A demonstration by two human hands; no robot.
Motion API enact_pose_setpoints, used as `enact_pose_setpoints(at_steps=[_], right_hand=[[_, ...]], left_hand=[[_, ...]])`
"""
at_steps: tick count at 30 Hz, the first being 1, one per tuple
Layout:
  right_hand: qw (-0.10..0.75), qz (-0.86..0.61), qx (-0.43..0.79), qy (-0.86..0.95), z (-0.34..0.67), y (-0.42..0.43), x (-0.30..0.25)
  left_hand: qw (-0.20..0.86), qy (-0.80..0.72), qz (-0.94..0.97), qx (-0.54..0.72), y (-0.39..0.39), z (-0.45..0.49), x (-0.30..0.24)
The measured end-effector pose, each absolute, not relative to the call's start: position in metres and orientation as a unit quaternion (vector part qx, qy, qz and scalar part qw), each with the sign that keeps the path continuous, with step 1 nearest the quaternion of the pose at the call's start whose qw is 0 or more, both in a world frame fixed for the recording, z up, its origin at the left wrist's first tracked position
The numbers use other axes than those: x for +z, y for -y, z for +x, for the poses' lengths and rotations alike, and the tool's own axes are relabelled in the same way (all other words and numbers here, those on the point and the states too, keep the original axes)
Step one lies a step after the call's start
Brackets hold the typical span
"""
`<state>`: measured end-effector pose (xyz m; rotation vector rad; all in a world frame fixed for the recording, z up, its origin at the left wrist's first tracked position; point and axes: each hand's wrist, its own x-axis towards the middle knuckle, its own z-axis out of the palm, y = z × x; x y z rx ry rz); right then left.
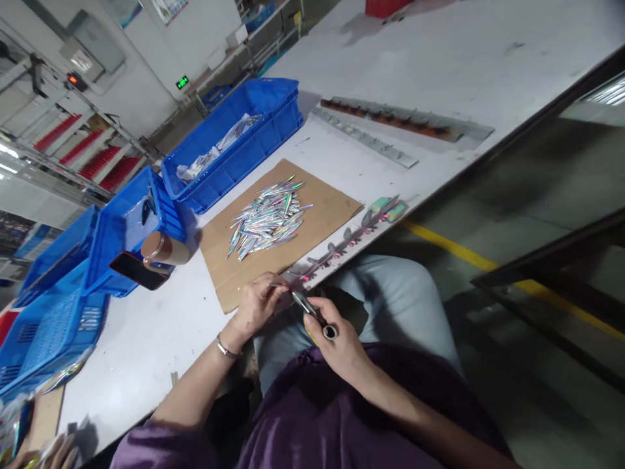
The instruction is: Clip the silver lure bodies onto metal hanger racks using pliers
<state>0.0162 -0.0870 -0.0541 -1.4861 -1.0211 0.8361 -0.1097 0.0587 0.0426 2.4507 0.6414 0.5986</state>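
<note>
With our right hand we gripped a pliers-like tool, its tip just beside our left hand, which pinched a small piece too small to identify. Near them, iridescent lure-shaped slivers lay piled on a cardboard sheet; a finned strip lay along the white table's near edge.

Slim pieces are flashing iridescent silver with green and pink glints; cardboard is showing plain brown. Pliers are reading metallic grey. Long crate is showing solid blue, table white, shirt purple.
</note>
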Motion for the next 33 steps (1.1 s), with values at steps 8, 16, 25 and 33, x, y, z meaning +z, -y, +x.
enact_pose_setpoints(at_steps=[8, 16, 25, 33], right_hand=[[0.618, -0.585, 0.411, 0.328, 0.014, 0.092, -0.039], [0.528, -0.075, 0.804, -0.263, 0.027, 0.082, -0.037], [0.680, -0.472, 0.521, 0.207, 0.014, 0.079, -0.051], [0.603, -0.386, 0.690, 0.107, 0.018, 0.077, -0.050]], left_hand=[[0.244, -0.230, 0.917, 0.218, -0.061, -0.106, 0.041], [0.249, -0.243, 0.907, 0.237, -0.059, -0.111, 0.040], [0.224, -0.222, 0.918, 0.243, -0.061, -0.109, 0.038], [0.224, -0.230, 0.910, 0.263, -0.057, -0.109, 0.033]])
